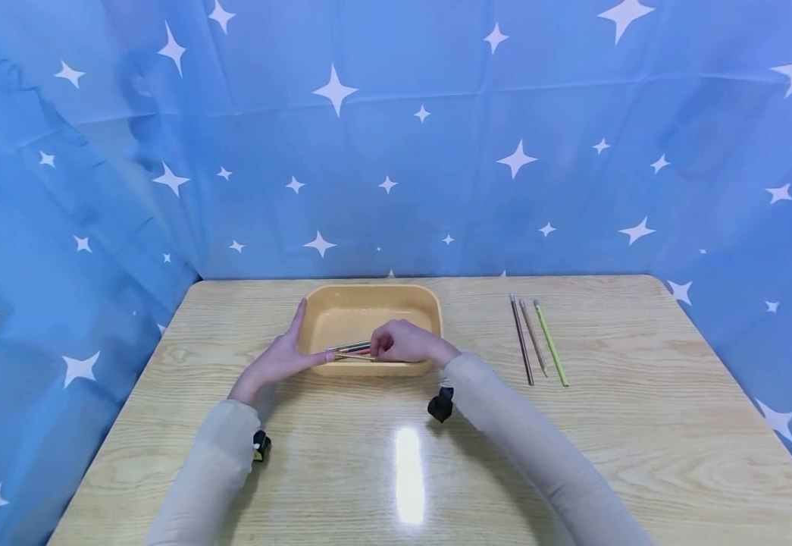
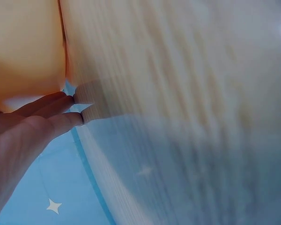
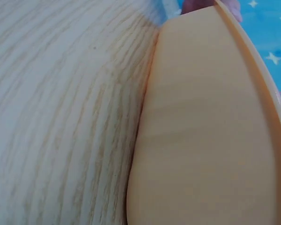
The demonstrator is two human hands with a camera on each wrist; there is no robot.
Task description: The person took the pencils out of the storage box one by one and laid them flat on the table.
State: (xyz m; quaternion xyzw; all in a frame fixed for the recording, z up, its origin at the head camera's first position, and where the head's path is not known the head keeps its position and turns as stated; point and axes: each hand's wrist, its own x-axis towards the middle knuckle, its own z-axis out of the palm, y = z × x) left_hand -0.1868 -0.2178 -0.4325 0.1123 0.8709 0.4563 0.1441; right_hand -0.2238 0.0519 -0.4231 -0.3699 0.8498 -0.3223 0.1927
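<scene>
A shallow orange-yellow tray [image 1: 430, 311] sits near the table's back edge, with several pencils [image 1: 355, 347] lying along its front side. My right hand [image 1: 405, 341] reaches over the front right of the tray, its curled fingers pinching a gold-coloured pencil [image 1: 358, 357]. My left hand [image 1: 283, 358] rests against the tray's front left corner, fingers straight along the left side and thumb stretched over the front rim by the pencil ends. In the left wrist view, straight fingers [image 2: 47, 105] touch the tray's outer wall [image 2: 28, 42]. The right wrist view shows mostly the tray's front wall [image 3: 206, 117].
Three pencils lie apart on the table to the right of the tray: a dark one [image 1: 521, 341], a brownish one [image 1: 533, 337] and a lime-green one [image 1: 551, 345]. A blue curtain [image 1: 396, 205] with white stars hangs behind the wood-patterned table [image 1: 341, 470].
</scene>
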